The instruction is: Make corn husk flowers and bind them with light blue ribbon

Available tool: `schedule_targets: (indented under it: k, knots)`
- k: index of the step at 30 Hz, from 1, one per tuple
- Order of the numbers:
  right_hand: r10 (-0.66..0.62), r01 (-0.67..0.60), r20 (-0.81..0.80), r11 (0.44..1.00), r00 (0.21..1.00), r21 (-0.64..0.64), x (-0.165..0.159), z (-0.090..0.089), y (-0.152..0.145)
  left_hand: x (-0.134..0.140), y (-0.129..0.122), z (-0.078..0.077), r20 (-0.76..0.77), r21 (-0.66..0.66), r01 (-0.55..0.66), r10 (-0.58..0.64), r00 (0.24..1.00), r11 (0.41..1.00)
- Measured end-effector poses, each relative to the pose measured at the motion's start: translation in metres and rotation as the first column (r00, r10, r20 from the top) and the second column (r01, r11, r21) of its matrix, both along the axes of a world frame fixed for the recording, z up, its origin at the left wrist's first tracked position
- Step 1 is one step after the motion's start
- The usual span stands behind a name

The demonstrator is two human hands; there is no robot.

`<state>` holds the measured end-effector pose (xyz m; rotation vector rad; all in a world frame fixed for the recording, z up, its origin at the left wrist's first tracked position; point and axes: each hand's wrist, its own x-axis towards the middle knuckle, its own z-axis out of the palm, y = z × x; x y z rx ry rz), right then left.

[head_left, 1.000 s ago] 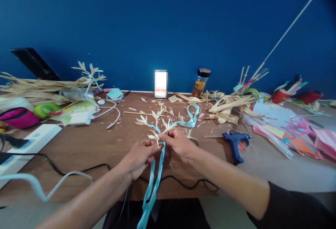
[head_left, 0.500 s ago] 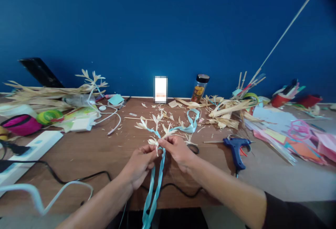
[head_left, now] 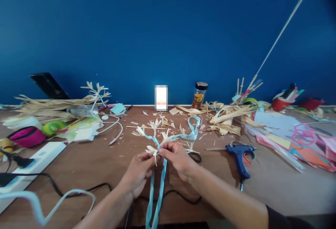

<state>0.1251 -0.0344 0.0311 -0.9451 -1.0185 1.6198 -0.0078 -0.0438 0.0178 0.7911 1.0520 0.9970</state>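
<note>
My left hand [head_left: 140, 171] pinches the base of a small cream husk flower [head_left: 152, 150] between thumb and fingers. Close against it, my right hand [head_left: 175, 155] is closed on the light blue ribbon-wrapped stem [head_left: 159, 145] of a branched flower spray. More cream husk flowers [head_left: 154, 125] fan out from the stem's upper end. Two lengths of light blue ribbon [head_left: 160, 190] hang from between the hands over the table's front edge. Another loop of blue ribbon [head_left: 193, 131] lies beyond the right hand. The fingertips hide the exact joint.
A blue glue gun [head_left: 240, 160] lies to the right, near scissor handles [head_left: 195, 157]. Dried husks [head_left: 228, 115] and scraps litter the back. A lidded jar [head_left: 198, 96] stands by the wall. At left are a white power strip [head_left: 49, 159] and black cable [head_left: 86, 189].
The camera view has tilted up slightly, so the table things sit lower in the picture. Both hands keep their grip at nearly the same spot.
</note>
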Motion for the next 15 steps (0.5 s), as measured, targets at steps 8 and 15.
schedule_targets:
  k: [8,15]
  knots:
    - [-0.037,0.037,-0.016,0.999,0.999,-0.030,0.000,-0.007,0.007,0.001,0.008,-0.002,0.039,-0.009,-0.035,0.035,0.999,0.999]
    - [-0.033,0.032,-0.044,0.999,0.998,-0.023,0.001,-0.007,0.011,0.000,0.012,-0.004,0.029,-0.058,0.017,-0.016,0.999,0.998]
